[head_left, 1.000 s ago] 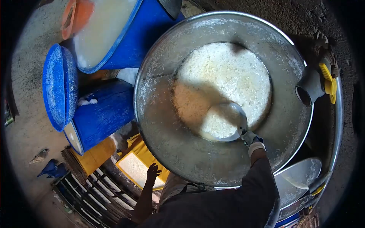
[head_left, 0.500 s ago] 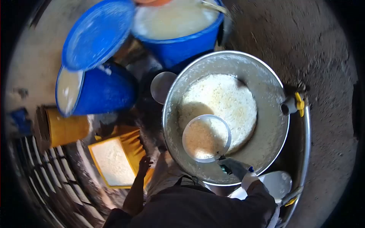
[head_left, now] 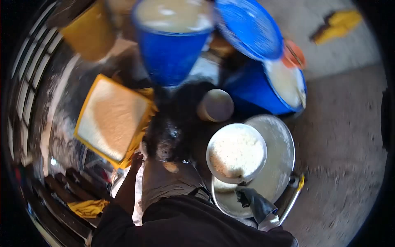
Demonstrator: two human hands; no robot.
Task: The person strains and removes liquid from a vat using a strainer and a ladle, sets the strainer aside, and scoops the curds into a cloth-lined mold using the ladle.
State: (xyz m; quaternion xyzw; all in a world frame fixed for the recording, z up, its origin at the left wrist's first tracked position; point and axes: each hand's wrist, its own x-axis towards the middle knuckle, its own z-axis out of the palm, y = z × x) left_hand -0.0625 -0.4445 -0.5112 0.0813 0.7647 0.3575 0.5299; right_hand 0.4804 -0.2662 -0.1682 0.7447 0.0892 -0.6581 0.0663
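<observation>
In a dark glove, my right hand (head_left: pixel 256 201) is closed at the near edge of a round pan (head_left: pixel 265 158), apparently on its handle, which the glove hides. White, lumpy, wet-looking mash (head_left: pixel 238 150) fills the pan. It hangs above the left part of a large metal basin (head_left: pixel 277 164), where more pale mash (head_left: pixel 224 185) partly shows. Bare and held low at my left side, my left hand (head_left: pixel 138 158) has its fingers slightly apart and nothing visible in it. Close to it stands a yellow square tub (head_left: pixel 92 103) filled with pale mash.
Ahead are a blue barrel (head_left: pixel 170 57) of cloudy liquid and another blue barrel (head_left: pixel 255 88) with a blue lid (head_left: pixel 249 26) on it. A small bucket (head_left: pixel 216 106) stands on the wet floor. Slatted bars (head_left: pixel 31 78) line the left; a pipe (head_left: pixel 293 201) runs beside the basin.
My view has turned left, towards the yellow tub. The pan in my right hand has come up from inside the basin to its left side, carrying mash. My left hand stays low, empty.
</observation>
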